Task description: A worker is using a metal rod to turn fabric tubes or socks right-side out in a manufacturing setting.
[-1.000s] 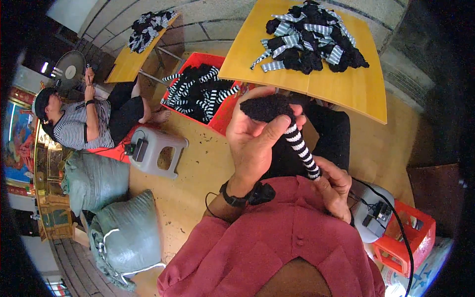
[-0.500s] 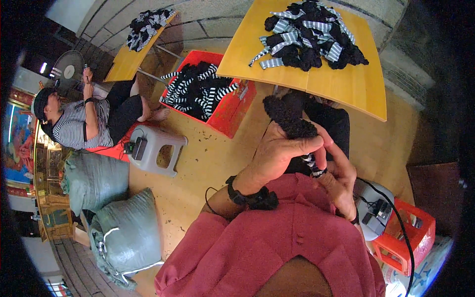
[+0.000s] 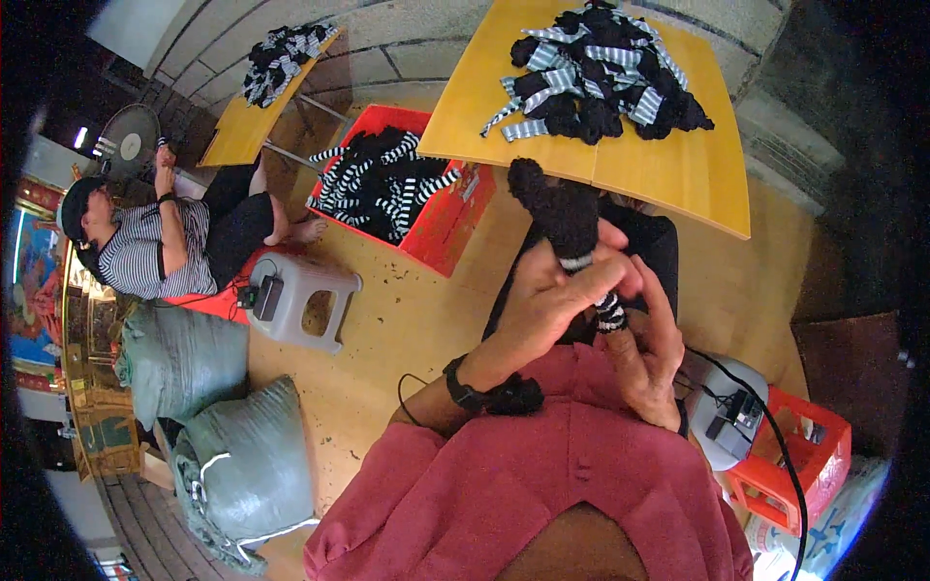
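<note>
Between my hands, in front of my lap, is a black fuzzy knitted piece (image 3: 567, 218) with a black-and-white striped end. My left hand (image 3: 552, 300) is closed around it, thumb across the striped part, and the fuzzy end sticks up toward the table. My right hand (image 3: 651, 353) is closed at the lower striped end, which appears to sit over the tip of its thumb; the fingers partly hide this. A pile of similar black pieces with striped ends (image 3: 601, 73) lies on the yellow table (image 3: 678, 189) ahead.
A red crate (image 3: 450, 228) full of striped black pieces stands left of the table. Farther left, a person (image 3: 165, 237) sits near a grey stool (image 3: 305, 295) and a second piled table (image 3: 232, 131). Stuffed sacks (image 3: 247, 455) lie lower left. A red stool (image 3: 809, 460) and black cable are at right.
The fuzzy piece now stands more upright, and a white-striped band shows above my left thumb. My left fingers have shifted lower along it. My right hand stays at the striped end.
</note>
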`<state>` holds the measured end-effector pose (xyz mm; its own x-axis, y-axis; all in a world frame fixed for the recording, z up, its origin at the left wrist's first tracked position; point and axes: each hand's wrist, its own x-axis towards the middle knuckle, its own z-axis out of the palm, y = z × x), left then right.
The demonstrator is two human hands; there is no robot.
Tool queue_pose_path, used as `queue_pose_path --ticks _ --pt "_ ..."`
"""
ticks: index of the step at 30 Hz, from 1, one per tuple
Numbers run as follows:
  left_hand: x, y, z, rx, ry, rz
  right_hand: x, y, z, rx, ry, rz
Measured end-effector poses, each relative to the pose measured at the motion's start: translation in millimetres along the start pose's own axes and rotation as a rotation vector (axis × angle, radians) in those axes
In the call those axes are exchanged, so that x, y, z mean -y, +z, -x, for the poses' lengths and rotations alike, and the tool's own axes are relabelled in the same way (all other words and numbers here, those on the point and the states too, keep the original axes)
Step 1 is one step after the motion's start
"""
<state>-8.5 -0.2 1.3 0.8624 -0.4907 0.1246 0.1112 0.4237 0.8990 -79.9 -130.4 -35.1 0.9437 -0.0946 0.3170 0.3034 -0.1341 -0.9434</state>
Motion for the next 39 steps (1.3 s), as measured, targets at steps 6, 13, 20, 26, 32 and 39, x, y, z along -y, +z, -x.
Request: queue_pose_path --ticks 6,13,20,26,32,39 --pt "-22.6 -13.6 -6.0 -0.293 0.306 0.241 13.6 -6.6 2.5 0.108 0.064 0.229" --pt "-7.8 -7.5 1.3 -0.192 0.190 0.184 9.9 -3.6 -2.0 0.098 0.026 0.153" --pt "-13.9 -9.7 0.9 -0.199 0.073 0.324 14.7 -10.0 -6.3 0.190 0.385 -0.295" --pt "-16.2 -28.0 -4.9 -0.332 0.303 0.338 2.0 -16.5 6.8 0.167 0.117 0.029" --pt "-17.4 -18.0 -2.1 -0.434 0.372 0.397 -0.2 -15.7 10.4 0.130 0.116 0.020" --pt "-12.0 -17.9 3.7 -0.444 0.352 0.383 -8.1 -9.0 14.8 0.068 0.085 -0.068"
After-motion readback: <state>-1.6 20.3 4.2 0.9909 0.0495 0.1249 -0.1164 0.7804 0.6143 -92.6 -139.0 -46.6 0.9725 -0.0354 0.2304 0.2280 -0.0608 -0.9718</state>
